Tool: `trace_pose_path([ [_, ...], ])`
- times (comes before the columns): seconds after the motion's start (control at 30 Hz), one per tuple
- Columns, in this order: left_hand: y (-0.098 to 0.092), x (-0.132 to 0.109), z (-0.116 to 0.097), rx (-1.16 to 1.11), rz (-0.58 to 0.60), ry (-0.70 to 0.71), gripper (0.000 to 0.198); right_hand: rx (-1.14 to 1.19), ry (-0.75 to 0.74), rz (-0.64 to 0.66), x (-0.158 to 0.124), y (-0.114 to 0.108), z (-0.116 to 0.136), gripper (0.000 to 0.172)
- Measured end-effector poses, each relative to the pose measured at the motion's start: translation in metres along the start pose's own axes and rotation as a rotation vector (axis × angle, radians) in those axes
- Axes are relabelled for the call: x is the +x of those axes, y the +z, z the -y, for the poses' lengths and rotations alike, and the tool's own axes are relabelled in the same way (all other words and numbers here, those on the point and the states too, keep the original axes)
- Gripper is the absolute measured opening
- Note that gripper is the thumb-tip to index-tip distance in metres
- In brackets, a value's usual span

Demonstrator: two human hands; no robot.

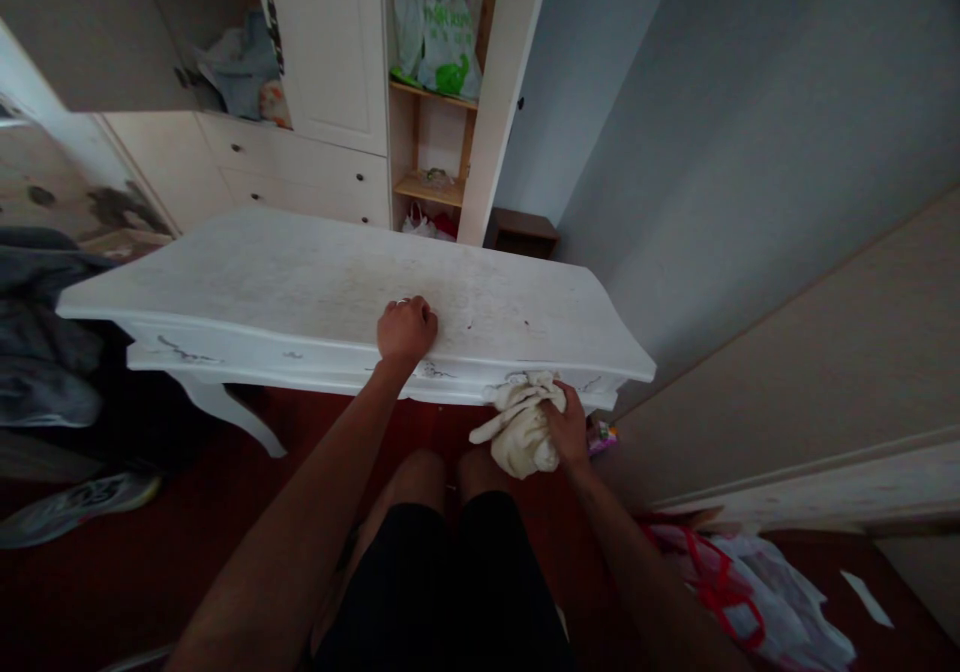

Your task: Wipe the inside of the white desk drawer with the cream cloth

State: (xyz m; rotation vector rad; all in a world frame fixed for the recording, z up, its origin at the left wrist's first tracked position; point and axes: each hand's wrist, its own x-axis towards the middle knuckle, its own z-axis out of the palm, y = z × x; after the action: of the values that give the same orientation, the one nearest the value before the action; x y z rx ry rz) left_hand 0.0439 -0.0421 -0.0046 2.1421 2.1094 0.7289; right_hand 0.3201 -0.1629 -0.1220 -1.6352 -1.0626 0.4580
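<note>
My left hand (407, 332) rests in a loose fist on the front edge of the white table (315, 262), with nothing seen in it. A light ring-like band shows near its knuckles. To the right, my right hand (568, 427) grips a bunched cream cloth (523, 432), whose upper part touches the table's carved front panel. Loose folds of the cloth hang below the panel. Greyish smudges and a few small dark spots mark the tabletop. My right thumb and fingertips are partly hidden in the fabric.
Behind the table stands a white cabinet (330, 52) with an open door and plastic bags (450, 37) on a shelf. Dark clothing (45, 352) is piled at left, above a shoe (82, 507). Red and white bags (757, 592) lie on the floor at right, by the wall.
</note>
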Motion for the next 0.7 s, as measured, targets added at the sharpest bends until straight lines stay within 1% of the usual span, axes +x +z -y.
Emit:
trace_pose_path([
  [0.07, 0.000, 0.000, 0.000, 0.003, 0.005, -0.001, 0.033, 0.049, -0.038, 0.071, -0.020, 0.029, 0.016, 0.043],
  [0.1, 0.000, 0.000, 0.000, 0.004, 0.008, -0.001, 0.032, 0.064, -0.079, 0.137, -0.030, 0.044, 0.024, 0.042],
  [0.2, 0.001, 0.000, 0.002, 0.002, 0.008, 0.002, 0.032, 0.072, -0.264, 0.336, -0.056, 0.080, 0.048, 0.044],
  [0.27, 0.001, -0.001, 0.003, 0.001, 0.004, 0.011, 0.032, 0.024, -0.378, 0.393, -0.065, 0.096, 0.062, 0.046],
  [0.37, 0.002, -0.001, 0.004, 0.005, 0.002, 0.018, 0.030, -0.138, -0.494, 0.411, -0.066, 0.111, 0.080, 0.051],
  [0.5, 0.004, -0.001, 0.004, 0.006, -0.008, 0.023, 0.029, -0.430, -0.604, 0.511, -0.057, 0.126, 0.095, 0.053],
  [0.6, 0.005, 0.000, 0.004, 0.001, -0.021, 0.021, 0.029, -0.605, -0.655, 0.583, -0.052, 0.135, 0.097, 0.051],
  [0.7, 0.006, 0.000, 0.005, -0.011, -0.031, 0.021, 0.028, -0.709, -0.695, 0.636, -0.049, 0.138, 0.092, 0.049],
])
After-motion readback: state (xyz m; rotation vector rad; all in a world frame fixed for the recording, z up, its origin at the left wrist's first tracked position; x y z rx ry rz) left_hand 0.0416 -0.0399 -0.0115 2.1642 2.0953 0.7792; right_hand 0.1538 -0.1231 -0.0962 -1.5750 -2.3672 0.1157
